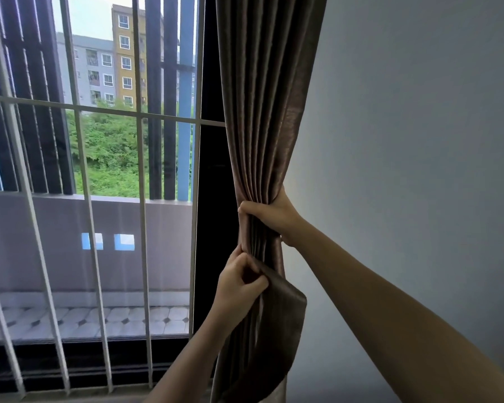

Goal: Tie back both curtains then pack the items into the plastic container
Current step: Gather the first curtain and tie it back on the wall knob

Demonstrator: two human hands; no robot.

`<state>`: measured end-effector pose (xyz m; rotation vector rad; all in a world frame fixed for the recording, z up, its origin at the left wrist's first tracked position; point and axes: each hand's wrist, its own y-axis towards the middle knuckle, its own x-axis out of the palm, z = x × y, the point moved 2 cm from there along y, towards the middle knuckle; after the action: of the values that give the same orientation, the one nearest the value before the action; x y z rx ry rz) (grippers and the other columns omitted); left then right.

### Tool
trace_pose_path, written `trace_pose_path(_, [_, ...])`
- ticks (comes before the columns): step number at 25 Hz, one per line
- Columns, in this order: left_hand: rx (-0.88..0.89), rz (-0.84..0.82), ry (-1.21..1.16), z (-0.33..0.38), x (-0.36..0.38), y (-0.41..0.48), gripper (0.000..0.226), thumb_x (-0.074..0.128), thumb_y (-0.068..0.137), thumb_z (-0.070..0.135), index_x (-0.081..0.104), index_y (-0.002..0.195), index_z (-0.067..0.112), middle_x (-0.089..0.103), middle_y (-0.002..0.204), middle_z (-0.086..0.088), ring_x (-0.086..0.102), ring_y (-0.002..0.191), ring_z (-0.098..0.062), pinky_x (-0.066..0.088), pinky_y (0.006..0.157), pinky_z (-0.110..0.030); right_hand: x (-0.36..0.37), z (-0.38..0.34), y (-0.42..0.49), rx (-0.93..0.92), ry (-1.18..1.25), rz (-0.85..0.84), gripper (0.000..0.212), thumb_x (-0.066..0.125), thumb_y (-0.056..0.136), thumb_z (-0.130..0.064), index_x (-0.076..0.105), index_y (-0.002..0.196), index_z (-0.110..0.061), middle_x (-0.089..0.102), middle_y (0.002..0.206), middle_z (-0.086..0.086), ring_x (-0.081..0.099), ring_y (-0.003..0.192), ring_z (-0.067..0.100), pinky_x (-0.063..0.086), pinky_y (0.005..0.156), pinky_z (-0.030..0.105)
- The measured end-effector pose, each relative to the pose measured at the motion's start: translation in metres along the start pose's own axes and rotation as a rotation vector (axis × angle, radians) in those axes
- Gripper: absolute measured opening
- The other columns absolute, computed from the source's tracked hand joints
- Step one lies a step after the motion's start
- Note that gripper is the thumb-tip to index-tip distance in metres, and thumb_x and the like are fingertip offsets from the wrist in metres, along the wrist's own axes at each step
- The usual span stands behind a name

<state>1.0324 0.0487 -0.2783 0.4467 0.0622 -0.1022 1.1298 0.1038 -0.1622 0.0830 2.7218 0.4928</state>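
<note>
**Two hands gathering a curtain beside a barred window**

Two bare hands work on one brown curtain (262, 112), which hangs at the right edge of the window against a plain grey wall (419, 141). The curtain falls in narrow vertical pleats from the top of the view and is drawn into a tight bunch about halfway down, then spreads again toward the floor.

Right hand (269, 216): wrapped around the gathered pleats at the narrowest point, fingers curled fully round the front of the bunch, thumb side toward the wall. The grasp is closed on the fabric; the forearm enters from the lower right.

Left hand (239, 282): just below the right hand, fingers and thumb pinched together on a flat strip of matching brown fabric (282, 289). The strip bends in a loose loop to the right of the hand and lies against the front of the curtain. Whether it is a separate tie-back band or a fold of the curtain's own edge cannot be told.

To the left, white window bars (140, 170) cross the glass; beyond them are a balcony wall (99, 222), green trees (114, 146) and apartment blocks (122, 53). No plastic container is in view.
</note>
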Motion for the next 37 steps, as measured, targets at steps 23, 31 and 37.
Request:
trace_pose_path(23, [-0.221,0.578,0.288,0.001,0.041,0.029,0.054,0.077,0.066,0.044,0.06,0.107,0.013,0.065,0.078,0.001,0.068,0.078,-0.025,0.058,0.072,-0.038,-0.061,0.043,-0.035,0.102,-0.442,-0.383,0.096,0.073,0.076,-0.004,0.011,0.147,-0.021,0.04,0.138,0.012,0.045,0.118,0.02,0.046,0.096,0.033])
trace_pose_path(31, [-0.21,0.515,0.297,-0.001,0.041,0.027,0.059,0.076,0.067,0.04,0.057,0.118,0.016,0.069,0.092,-0.003,0.066,0.086,-0.025,0.056,0.078,-0.04,-0.056,0.077,-0.032,-0.105,-0.855,-0.095,0.024,0.056,0.088,-0.018,0.064,0.11,-0.02,0.067,0.099,0.008,0.057,0.082,0.019,0.046,0.075,0.03])
trace_pose_path(37, [-0.173,0.335,0.212,-0.005,0.033,0.021,0.065,0.075,0.07,0.042,0.045,0.124,0.022,0.063,0.091,0.008,0.063,0.082,-0.013,0.055,0.075,-0.031,-0.03,0.071,-0.028,0.056,-0.127,0.192,0.009,0.052,0.089,-0.011,0.051,0.097,-0.015,0.06,0.081,-0.001,0.058,0.078,0.018,0.048,0.067,0.027])
